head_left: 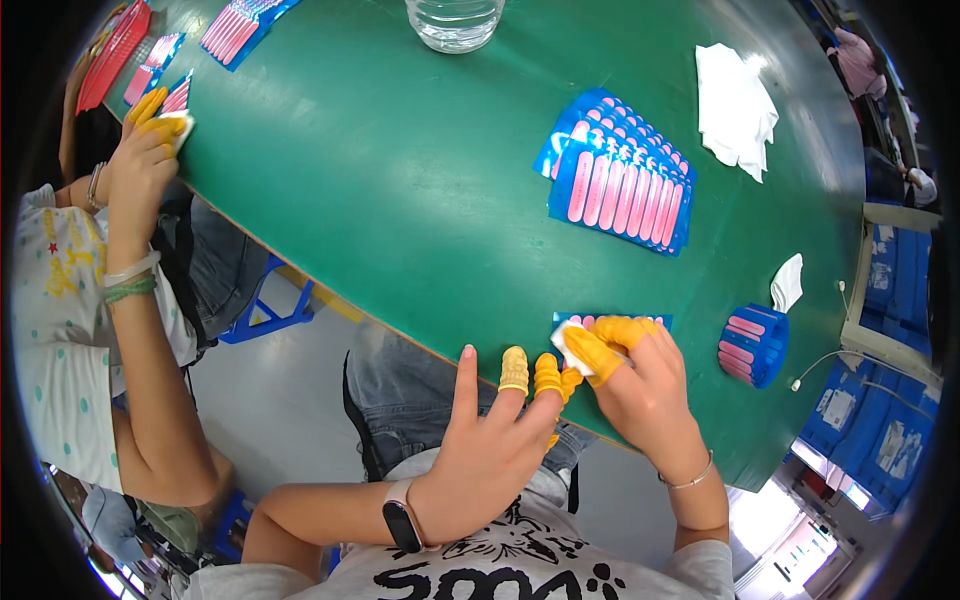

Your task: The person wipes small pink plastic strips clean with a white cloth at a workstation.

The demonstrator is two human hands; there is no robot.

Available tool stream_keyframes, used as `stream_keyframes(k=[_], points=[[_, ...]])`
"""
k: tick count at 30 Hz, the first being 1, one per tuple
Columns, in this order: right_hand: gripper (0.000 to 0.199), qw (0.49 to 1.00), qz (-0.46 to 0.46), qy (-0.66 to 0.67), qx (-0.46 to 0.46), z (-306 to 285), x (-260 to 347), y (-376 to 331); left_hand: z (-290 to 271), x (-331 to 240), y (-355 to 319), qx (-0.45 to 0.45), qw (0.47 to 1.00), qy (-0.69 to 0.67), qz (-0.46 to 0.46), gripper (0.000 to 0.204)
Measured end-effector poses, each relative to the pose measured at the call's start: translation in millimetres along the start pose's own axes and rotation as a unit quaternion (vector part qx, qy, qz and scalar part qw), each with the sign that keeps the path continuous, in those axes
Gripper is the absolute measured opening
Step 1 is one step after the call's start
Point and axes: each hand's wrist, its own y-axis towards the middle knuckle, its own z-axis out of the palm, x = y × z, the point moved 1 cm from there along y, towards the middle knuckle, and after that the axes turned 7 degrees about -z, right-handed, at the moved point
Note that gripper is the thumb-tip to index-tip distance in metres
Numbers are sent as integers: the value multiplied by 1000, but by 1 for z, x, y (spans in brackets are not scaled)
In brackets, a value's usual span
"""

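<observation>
A folded white wipe [575,345] is pinched in my right hand [645,385], whose fingers wear yellow finger cots. My right hand presses it on a blue sheet with pink strips [655,321] at the table's near edge; that hand covers most of the sheet. My left hand [495,440] lies beside the sheet's left end with fingers stretched and spread. Several of its fingers wear yellow cots, and one fingertip is bare. Whether its thumb touches the sheet is hidden. Beyond my hands lies a fanned pile of similar sheets [625,195].
To my right, a curled blue-and-pink sheet [755,346] stands near a small white cloth [788,283]. White wipes [735,115] lie at far right, and a clear plastic container [455,22] stands at the back. At left, a co-worker's hand [145,150] holds a white wipe near more sheets [235,30] and a red basket [115,55].
</observation>
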Motion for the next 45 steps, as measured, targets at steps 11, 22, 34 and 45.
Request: stream_keyframes(k=[11,22,34,45], points=[[34,993,90,-75,0,-13,3,-21,-1,-5,3,20,997,74,-16,54],[34,970,166,-154,-88,-16,-23,-25,-5,-9,7,72,996,50,-5,50],[35,998,26,8,-56,-9,1,-18,-5,-11,14,72,996,58,-3,48],[31,994,27,-98,-44,-5,-11,-23,-3,-12,14,30,998,50,-9,41]])
